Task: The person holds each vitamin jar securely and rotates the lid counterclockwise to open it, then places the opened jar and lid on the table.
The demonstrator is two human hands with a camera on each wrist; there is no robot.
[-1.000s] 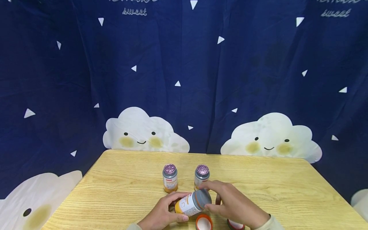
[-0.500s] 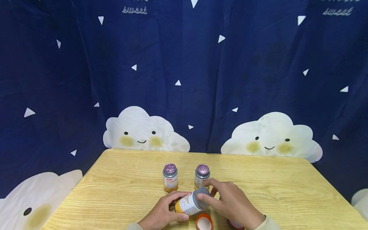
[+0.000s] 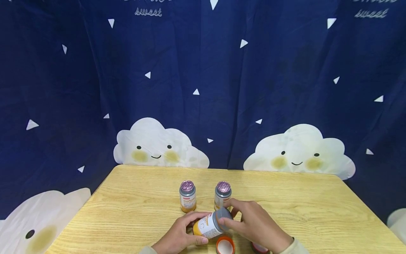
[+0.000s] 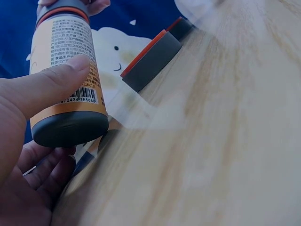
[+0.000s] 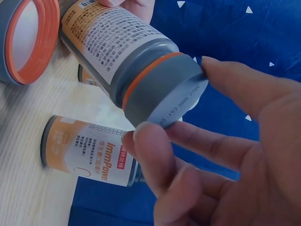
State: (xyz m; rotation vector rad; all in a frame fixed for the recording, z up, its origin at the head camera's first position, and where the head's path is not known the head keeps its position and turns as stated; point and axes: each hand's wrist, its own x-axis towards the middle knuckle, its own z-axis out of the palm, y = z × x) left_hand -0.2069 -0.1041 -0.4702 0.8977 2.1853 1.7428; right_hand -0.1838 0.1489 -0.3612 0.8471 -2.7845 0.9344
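My left hand (image 3: 180, 234) grips the white-and-orange body of a vitamin bottle (image 3: 205, 226), tilted with its capped end up and to the right. Around the grey cap (image 3: 223, 216) at that end, my right hand (image 3: 257, 225) has its fingertips and thumb. An orange ring shows under this cap (image 5: 165, 92) in the right wrist view, between it and the bottle's grey neck. The left wrist view has the bottle's dark base (image 4: 70, 129) close over the table, with my left thumb (image 4: 61, 82) across the label.
Two similar bottles stand upright behind the hands, a left one (image 3: 188, 201) and a right one (image 3: 219, 200), both with purple foil tops. Two loose caps lie near the front: an orange-rimmed one (image 3: 225, 246) and another (image 3: 259, 248) partly under my right wrist. The wooden table (image 3: 142, 197) meets a blue curtain (image 3: 222, 106).
My right hand has turned on the cap: its thumb has moved up across the cap's end, and its index finger has shifted to the right. The left hand and bottle hold nearly still.
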